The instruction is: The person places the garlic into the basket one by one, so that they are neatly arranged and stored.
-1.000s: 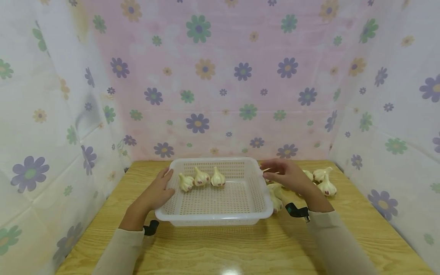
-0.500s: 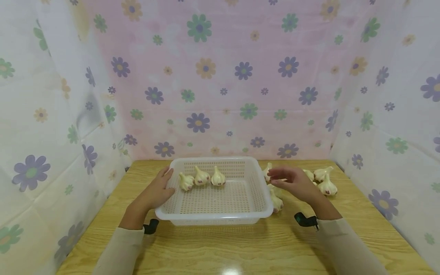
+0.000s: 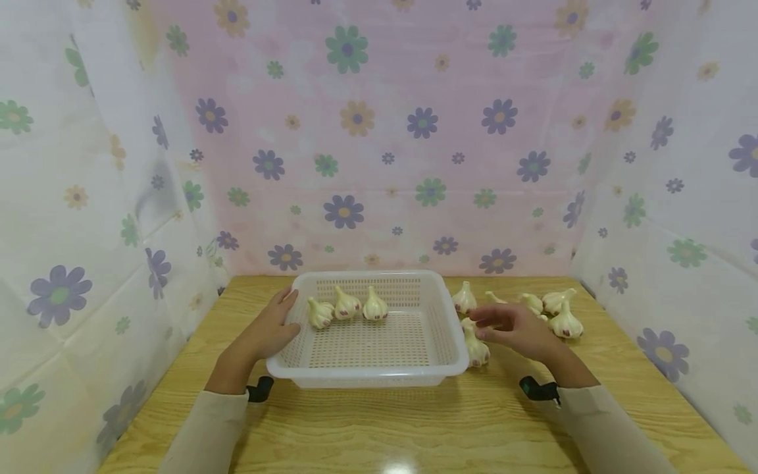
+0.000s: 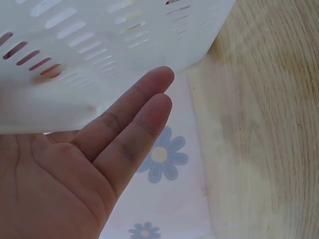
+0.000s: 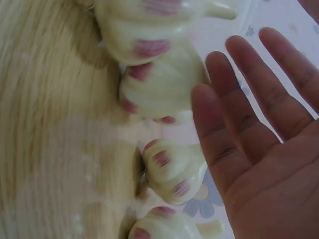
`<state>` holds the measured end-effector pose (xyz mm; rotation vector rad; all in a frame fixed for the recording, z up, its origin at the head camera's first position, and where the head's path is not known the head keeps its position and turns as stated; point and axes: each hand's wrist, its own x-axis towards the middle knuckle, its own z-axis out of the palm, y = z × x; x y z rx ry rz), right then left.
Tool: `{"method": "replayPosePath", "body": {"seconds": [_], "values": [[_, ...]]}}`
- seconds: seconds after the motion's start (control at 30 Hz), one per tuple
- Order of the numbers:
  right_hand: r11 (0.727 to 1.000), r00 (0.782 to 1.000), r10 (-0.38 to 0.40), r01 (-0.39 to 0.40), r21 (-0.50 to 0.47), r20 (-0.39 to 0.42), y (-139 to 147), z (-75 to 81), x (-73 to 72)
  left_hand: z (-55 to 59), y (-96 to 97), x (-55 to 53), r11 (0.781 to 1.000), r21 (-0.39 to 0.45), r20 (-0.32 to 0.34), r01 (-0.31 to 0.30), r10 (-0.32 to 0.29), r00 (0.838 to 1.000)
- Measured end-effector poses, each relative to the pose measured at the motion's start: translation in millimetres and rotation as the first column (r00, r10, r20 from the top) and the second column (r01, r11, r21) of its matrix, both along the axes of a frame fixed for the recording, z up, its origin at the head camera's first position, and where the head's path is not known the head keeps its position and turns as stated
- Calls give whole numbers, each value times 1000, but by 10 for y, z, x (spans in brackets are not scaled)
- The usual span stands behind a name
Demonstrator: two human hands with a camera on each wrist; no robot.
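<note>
A white plastic basket (image 3: 367, 372) stands mid-table with three garlic bulbs (image 3: 375, 307) grouped at its back left. My left hand (image 3: 268, 334) holds its left rim, thumb over the inner side and fingers outside; in the left wrist view two straight fingers (image 4: 137, 132) lie along the outer wall. Just right of the basket, my right hand (image 3: 521, 330) is held over the table with loosely bent fingers, gripping nothing. Its fingertips overlap a garlic bulb (image 3: 476, 350) beside the basket wall. In the right wrist view several bulbs (image 5: 174, 169) lie past the fingers.
More garlic bulbs (image 3: 566, 324) lie at the back right of the wooden table (image 3: 367, 428), partly behind the right hand. One bulb (image 3: 464, 299) stands near the basket's back right corner. Flower-printed cloth (image 3: 379, 164) walls in the back and both sides.
My right hand has drawn back from the basket's right rim, rightward and a little toward me, uncovering garlic bulbs there. The left hand and basket have barely moved.
</note>
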<state>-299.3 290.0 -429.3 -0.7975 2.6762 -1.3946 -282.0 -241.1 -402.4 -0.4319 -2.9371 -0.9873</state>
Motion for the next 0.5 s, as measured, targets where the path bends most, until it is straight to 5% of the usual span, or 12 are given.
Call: {"method": "replayPosePath", "body": {"seconds": [0.5], "values": [[994, 995, 80, -84, 75, 64, 70, -98, 7, -8, 0, -17, 1000, -3, -4, 1, -1, 1000]]}}
